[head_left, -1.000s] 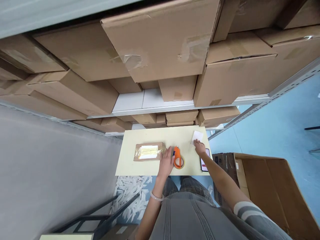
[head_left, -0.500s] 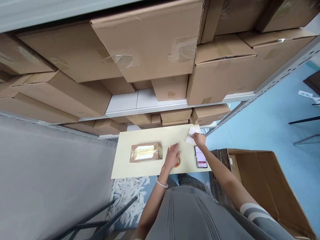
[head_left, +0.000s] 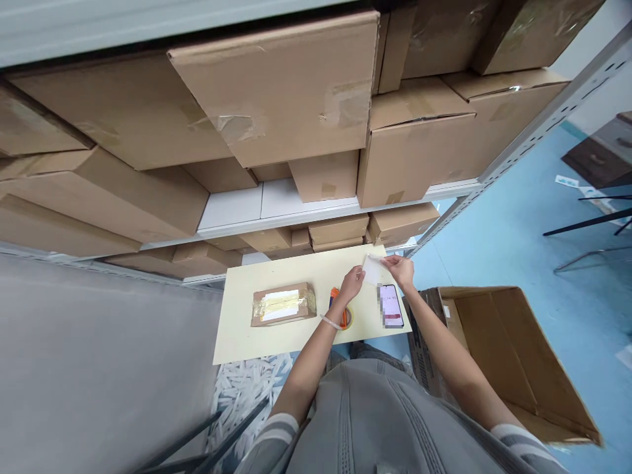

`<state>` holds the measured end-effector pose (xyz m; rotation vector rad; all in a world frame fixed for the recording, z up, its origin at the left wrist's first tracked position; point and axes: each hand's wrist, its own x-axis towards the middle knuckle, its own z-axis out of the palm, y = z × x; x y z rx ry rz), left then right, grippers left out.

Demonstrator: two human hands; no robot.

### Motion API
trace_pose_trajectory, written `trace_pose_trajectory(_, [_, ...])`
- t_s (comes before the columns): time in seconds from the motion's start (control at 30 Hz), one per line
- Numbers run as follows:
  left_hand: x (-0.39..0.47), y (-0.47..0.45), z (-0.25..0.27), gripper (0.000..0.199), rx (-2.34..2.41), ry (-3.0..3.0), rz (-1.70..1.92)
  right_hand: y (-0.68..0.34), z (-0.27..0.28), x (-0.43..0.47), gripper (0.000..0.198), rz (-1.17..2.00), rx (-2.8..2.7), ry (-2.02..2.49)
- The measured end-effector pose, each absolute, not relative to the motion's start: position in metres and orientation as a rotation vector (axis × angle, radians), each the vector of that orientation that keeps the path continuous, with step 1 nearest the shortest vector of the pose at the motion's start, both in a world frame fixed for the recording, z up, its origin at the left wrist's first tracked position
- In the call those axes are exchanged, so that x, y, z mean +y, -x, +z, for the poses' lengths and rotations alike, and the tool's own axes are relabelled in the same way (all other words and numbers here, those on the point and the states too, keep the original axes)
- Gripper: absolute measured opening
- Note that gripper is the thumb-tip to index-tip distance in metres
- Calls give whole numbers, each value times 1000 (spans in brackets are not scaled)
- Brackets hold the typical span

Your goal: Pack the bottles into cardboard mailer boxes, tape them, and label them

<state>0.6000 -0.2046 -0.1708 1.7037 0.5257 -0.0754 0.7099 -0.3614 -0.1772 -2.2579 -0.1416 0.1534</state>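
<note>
A small white sheet of paper [head_left: 372,270] is held between both hands above the right part of the cream table [head_left: 237,336]. My left hand [head_left: 352,283] pinches its left edge. At its upper right, my right hand [head_left: 399,268] grips it with closed fingers. Under my left forearm lie an orange-handled tool [head_left: 334,293], partly covered, and a roll of tape [head_left: 350,318]. A phone [head_left: 392,306] with a lit screen rests to the right of them. On the left half of the table sits a taped cardboard parcel [head_left: 284,304] with white paper on top.
Shelves [head_left: 276,216] full of cardboard boxes [head_left: 281,92] rise behind the table. To the right, a large open carton [head_left: 503,355] stands on the blue floor. Shredded white paper [head_left: 247,395] lies below on the left, beside dark metal bars [head_left: 232,434].
My left hand has left the tape and tool and moved up and right to the white paper. My right hand has lifted the paper's edge. The view has shifted slightly.
</note>
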Motion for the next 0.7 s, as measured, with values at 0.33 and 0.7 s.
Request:
trace_pose_trajectory(0.33, [-228, -632, -190, 71, 680, -1347, -16, -639, -168, -369, 28, -15, -641, 2336])
trace_pose_trajectory(0.7, [-214, -634, -189, 19, 549, -1698, 65, -681, -169, -365, 43, 55, -498, 2395])
